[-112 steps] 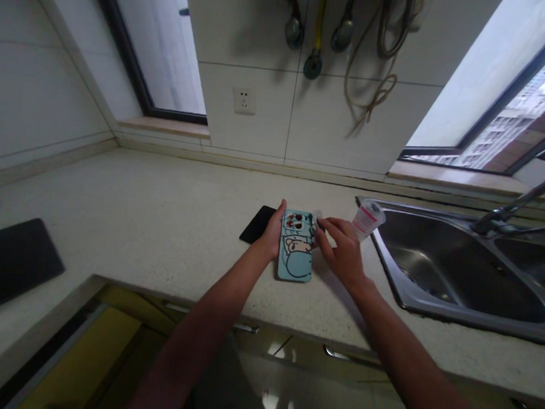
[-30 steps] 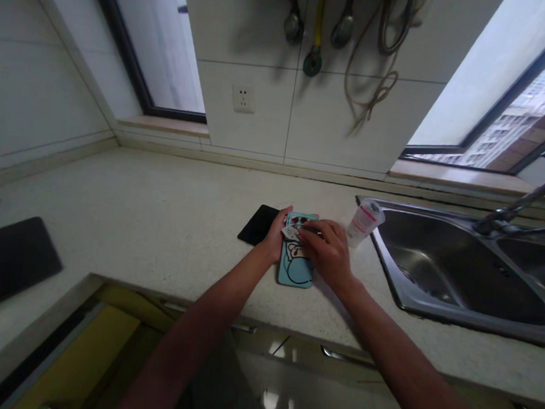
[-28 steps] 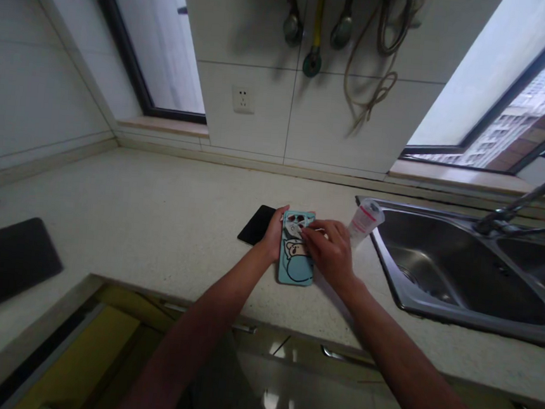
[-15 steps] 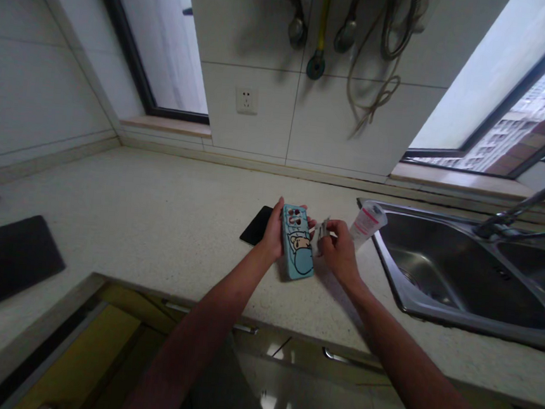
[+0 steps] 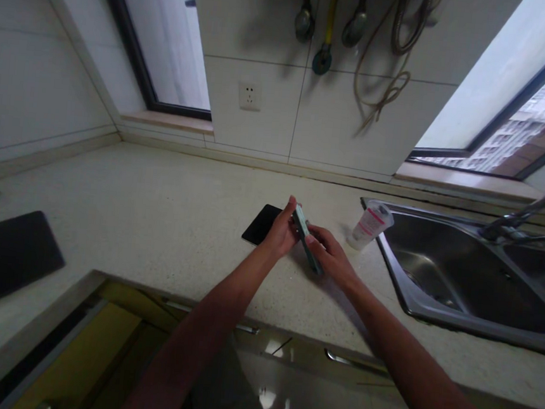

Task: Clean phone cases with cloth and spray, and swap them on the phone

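A mobile phone in a light-blue case (image 5: 313,259) is held above the counter, turned nearly edge-on, so its printed back is mostly out of sight. My left hand (image 5: 283,229) grips its upper part from the left, thumb up along the edge. From the right, my right hand (image 5: 329,251) closes on the phone's side, thumb on the near edge and fingers partly hidden behind. No white tissue can be made out in it now. A flat black rectangular object (image 5: 260,224) lies on the counter just left of my left hand.
Right of my hands stands a tilted-looking clear plastic cup (image 5: 370,224) with red print, beside the steel sink (image 5: 404,302) and its faucet (image 5: 502,223). A large dark panel (image 5: 7,261) lies on the pale counter (image 5: 166,220) at left. A socket (image 5: 249,95) is on the wall.
The phone has turned from showing its cartoon back to nearly edge-on. My right hand has moved left onto it, and the white tissue it held is out of sight. The view shifted slightly.
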Action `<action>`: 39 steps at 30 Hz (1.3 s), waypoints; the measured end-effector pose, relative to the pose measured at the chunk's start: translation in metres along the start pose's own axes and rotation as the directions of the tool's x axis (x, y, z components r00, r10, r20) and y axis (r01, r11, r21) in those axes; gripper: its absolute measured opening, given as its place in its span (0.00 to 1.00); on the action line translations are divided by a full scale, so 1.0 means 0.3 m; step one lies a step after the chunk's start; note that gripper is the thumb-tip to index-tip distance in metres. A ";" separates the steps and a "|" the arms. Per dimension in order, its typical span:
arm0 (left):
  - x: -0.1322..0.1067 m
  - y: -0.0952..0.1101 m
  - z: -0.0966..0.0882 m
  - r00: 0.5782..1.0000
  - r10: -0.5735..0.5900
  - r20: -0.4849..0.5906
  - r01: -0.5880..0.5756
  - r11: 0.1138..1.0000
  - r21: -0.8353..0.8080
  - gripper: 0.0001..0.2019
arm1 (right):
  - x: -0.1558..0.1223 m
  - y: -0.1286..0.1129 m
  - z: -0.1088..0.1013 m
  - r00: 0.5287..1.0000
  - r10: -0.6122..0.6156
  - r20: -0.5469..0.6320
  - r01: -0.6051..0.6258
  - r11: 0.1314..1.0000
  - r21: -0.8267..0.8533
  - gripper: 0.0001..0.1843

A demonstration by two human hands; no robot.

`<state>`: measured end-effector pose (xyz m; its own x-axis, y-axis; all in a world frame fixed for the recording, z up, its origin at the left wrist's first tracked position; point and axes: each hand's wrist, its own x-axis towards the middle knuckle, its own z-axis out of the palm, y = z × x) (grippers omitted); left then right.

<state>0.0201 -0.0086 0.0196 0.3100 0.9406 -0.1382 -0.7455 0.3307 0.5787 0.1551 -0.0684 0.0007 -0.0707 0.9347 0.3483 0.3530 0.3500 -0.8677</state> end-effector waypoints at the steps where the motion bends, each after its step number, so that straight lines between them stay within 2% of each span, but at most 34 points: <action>1: 0.004 0.000 0.000 1.000 0.022 -0.012 -0.022 1.000 0.002 0.26 | -0.001 -0.001 0.001 1.000 -0.002 0.000 0.002 1.000 -0.003 0.27; 5: 0.013 -0.004 0.002 0.996 0.093 -0.008 -0.093 0.996 0.005 0.26 | 0.001 -0.026 -0.007 0.999 0.037 -0.010 -0.036 0.999 0.021 0.23; 9: 0.012 -0.006 0.004 0.995 0.102 -0.002 -0.102 0.995 -0.012 0.25 | 0.001 -0.062 -0.012 0.989 0.144 0.020 -0.145 0.984 0.103 0.22; 15: 0.006 -0.014 0.014 0.992 0.123 0.005 -0.123 0.992 -0.014 0.25 | 0.000 -0.084 0.003 0.953 0.296 0.063 -0.301 0.905 0.302 0.19; 18: 0.004 -0.021 0.019 0.990 0.136 0.022 -0.135 0.991 -0.017 0.25 | 0.005 -0.085 0.003 0.939 0.338 0.071 -0.341 0.875 0.344 0.17; 25: -0.003 -0.027 0.018 0.979 0.183 0.093 -0.188 0.981 0.044 0.25 | 0.013 -0.083 -0.006 0.930 0.367 0.035 -0.357 0.872 0.334 0.12; 30: -0.005 -0.027 0.018 0.981 0.185 0.051 -0.188 0.980 0.059 0.23 | 0.011 -0.082 -0.007 0.934 0.353 0.051 -0.348 0.873 0.343 0.14; 35: 0.009 -0.023 0.013 0.974 0.223 0.048 -0.225 0.972 0.059 0.16 | 0.016 -0.080 -0.017 0.945 0.325 -0.042 -0.289 0.887 0.359 0.13; 39: 0.025 -0.015 -0.003 0.963 0.267 -0.023 -0.262 0.957 0.122 0.16 | 0.019 -0.064 -0.024 0.937 0.346 -0.053 -0.300 0.870 0.391 0.14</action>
<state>0.0252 -0.0031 0.0152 0.0860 0.9963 0.0024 -0.7232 0.0608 0.6880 0.1548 -0.0702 0.0218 0.1054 0.9934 0.0445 -0.0367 0.0486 -0.9981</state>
